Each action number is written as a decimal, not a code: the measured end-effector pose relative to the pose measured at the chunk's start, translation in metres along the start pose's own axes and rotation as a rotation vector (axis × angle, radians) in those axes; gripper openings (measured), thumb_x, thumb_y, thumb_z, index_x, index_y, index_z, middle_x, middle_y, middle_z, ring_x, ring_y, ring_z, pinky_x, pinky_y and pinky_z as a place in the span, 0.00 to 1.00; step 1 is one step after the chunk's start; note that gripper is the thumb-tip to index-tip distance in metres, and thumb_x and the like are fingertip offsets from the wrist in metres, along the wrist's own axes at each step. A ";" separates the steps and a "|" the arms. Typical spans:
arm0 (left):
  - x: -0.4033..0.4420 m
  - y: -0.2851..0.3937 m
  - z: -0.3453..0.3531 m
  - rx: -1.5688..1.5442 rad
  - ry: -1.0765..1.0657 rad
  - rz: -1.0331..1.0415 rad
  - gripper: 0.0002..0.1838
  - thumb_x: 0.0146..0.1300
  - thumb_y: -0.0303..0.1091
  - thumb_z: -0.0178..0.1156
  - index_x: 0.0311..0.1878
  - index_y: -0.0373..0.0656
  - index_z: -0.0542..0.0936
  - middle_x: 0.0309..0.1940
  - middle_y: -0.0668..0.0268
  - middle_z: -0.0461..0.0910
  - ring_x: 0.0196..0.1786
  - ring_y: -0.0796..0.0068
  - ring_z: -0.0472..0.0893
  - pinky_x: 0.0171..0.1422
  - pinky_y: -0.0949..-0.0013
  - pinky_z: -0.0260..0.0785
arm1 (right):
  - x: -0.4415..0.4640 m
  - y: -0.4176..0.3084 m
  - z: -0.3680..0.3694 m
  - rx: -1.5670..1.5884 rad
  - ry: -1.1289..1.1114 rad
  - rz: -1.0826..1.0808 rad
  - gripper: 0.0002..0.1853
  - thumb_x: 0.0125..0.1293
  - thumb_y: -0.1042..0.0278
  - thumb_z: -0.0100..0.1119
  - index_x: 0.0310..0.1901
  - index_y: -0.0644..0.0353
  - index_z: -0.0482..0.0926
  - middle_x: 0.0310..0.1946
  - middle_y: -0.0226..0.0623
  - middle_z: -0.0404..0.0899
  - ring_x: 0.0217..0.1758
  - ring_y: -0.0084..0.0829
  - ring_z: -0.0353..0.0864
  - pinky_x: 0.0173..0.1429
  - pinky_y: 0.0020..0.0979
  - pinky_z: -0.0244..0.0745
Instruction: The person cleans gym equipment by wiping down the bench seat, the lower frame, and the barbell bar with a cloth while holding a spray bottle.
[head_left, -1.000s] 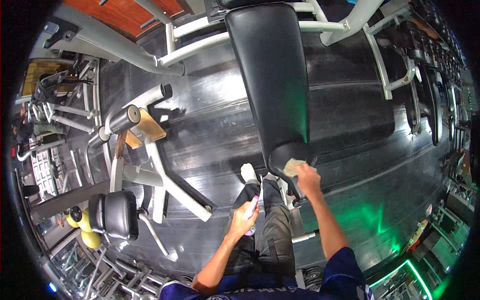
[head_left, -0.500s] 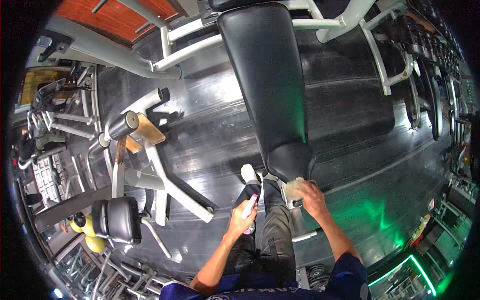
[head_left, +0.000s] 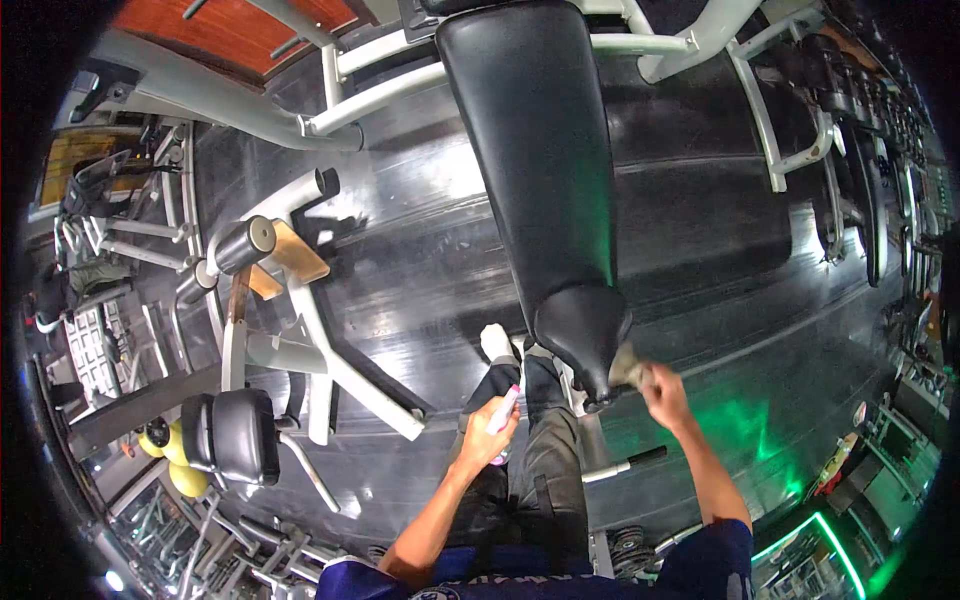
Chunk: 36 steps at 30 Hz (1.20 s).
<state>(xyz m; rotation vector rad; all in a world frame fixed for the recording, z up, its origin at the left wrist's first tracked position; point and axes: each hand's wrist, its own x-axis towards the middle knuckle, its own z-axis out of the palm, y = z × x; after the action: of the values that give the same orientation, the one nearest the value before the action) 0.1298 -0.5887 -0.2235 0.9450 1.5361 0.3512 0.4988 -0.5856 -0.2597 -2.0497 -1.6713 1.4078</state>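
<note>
My left hand is closed around a pink-and-white spray bottle in front of my legs; the fingers cover much of it. My right hand grips a beige cloth, slightly blurred, just right of the narrow end of a black padded bench. That end has a smaller seat pad tapering toward me. Whether the cloth touches the pad's edge I cannot tell.
A machine with white frame, rollers and black seat stands at left. Yellow balls lie beyond it. A dumbbell rack runs along the upper right. White frame bars flank the bench's far end on the dark floor.
My right hand has moved right with the cloth, away from the tip of the seat pad, uncovering it. My left hand with the spray bottle has barely shifted.
</note>
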 end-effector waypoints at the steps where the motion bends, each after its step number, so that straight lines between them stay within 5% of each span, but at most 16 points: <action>1: 0.000 0.001 0.001 0.026 -0.001 0.019 0.08 0.63 0.29 0.63 0.44 0.40 0.81 0.31 0.61 0.83 0.33 0.74 0.83 0.41 0.69 0.75 | 0.023 -0.004 0.003 0.052 0.128 -0.014 0.18 0.65 0.74 0.55 0.57 0.58 0.78 0.57 0.47 0.79 0.57 0.49 0.80 0.57 0.40 0.78; 4: 0.000 -0.001 0.005 0.064 0.014 0.109 0.08 0.62 0.29 0.62 0.44 0.39 0.81 0.33 0.60 0.84 0.34 0.72 0.84 0.41 0.68 0.76 | 0.101 0.012 0.019 0.055 0.427 -0.208 0.19 0.65 0.77 0.54 0.59 0.58 0.78 0.58 0.51 0.78 0.61 0.50 0.78 0.63 0.40 0.74; 6: -0.001 0.001 0.009 0.066 0.022 0.158 0.08 0.62 0.29 0.62 0.44 0.39 0.81 0.33 0.60 0.83 0.34 0.72 0.84 0.41 0.67 0.76 | 0.134 0.041 0.042 0.049 0.467 -0.134 0.21 0.66 0.75 0.53 0.61 0.56 0.77 0.58 0.50 0.77 0.62 0.50 0.76 0.66 0.42 0.71; 8: -0.002 0.007 0.012 0.063 0.027 0.182 0.08 0.62 0.29 0.62 0.44 0.39 0.81 0.31 0.61 0.83 0.33 0.73 0.83 0.41 0.68 0.75 | 0.144 0.062 0.068 0.028 0.276 0.187 0.20 0.67 0.75 0.51 0.60 0.53 0.77 0.57 0.49 0.78 0.61 0.51 0.76 0.65 0.45 0.72; 14: -0.007 0.015 0.019 0.026 -0.038 0.080 0.08 0.62 0.29 0.63 0.44 0.40 0.81 0.29 0.63 0.83 0.31 0.76 0.82 0.39 0.69 0.75 | 0.060 0.017 0.087 -0.017 0.428 -0.117 0.19 0.66 0.80 0.50 0.57 0.58 0.78 0.54 0.50 0.80 0.60 0.52 0.77 0.63 0.45 0.73; 20: -0.008 0.001 0.026 -0.010 -0.031 0.120 0.08 0.65 0.29 0.63 0.45 0.38 0.80 0.29 0.66 0.82 0.28 0.82 0.81 0.34 0.72 0.75 | -0.041 -0.019 0.048 0.100 0.057 0.093 0.19 0.69 0.71 0.52 0.61 0.59 0.76 0.54 0.56 0.79 0.57 0.53 0.79 0.57 0.44 0.76; 23: -0.008 0.011 0.022 0.015 -0.041 0.077 0.08 0.65 0.29 0.63 0.45 0.38 0.80 0.29 0.66 0.82 0.28 0.81 0.80 0.34 0.71 0.75 | -0.033 -0.045 0.005 0.308 -0.272 0.386 0.19 0.71 0.65 0.54 0.62 0.58 0.76 0.54 0.54 0.79 0.57 0.53 0.80 0.56 0.42 0.76; 30: -0.012 0.013 0.014 0.025 0.038 0.082 0.08 0.62 0.27 0.62 0.44 0.39 0.81 0.30 0.62 0.83 0.30 0.75 0.82 0.38 0.67 0.75 | 0.115 -0.052 0.066 0.054 0.353 -0.174 0.18 0.67 0.69 0.56 0.59 0.54 0.79 0.55 0.44 0.81 0.55 0.51 0.80 0.57 0.43 0.76; 34: -0.016 0.002 0.017 -0.025 0.096 0.067 0.06 0.62 0.26 0.62 0.42 0.38 0.80 0.27 0.62 0.81 0.28 0.76 0.81 0.36 0.68 0.74 | 0.161 -0.048 0.133 -0.444 0.369 -0.267 0.20 0.56 0.74 0.56 0.50 0.46 0.86 0.50 0.36 0.83 0.56 0.42 0.79 0.62 0.41 0.71; 36: -0.019 0.009 0.014 -0.036 0.114 0.029 0.06 0.62 0.27 0.62 0.42 0.38 0.81 0.27 0.62 0.81 0.28 0.75 0.81 0.35 0.68 0.74 | 0.163 -0.048 0.152 -0.360 0.187 -0.389 0.17 0.57 0.70 0.56 0.47 0.44 0.87 0.52 0.35 0.83 0.59 0.40 0.77 0.64 0.43 0.68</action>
<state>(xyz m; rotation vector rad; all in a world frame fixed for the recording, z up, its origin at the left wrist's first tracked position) 0.1450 -0.6013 -0.2069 0.9333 1.6160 0.4586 0.3468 -0.4972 -0.4045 -1.7980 -2.2065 0.8168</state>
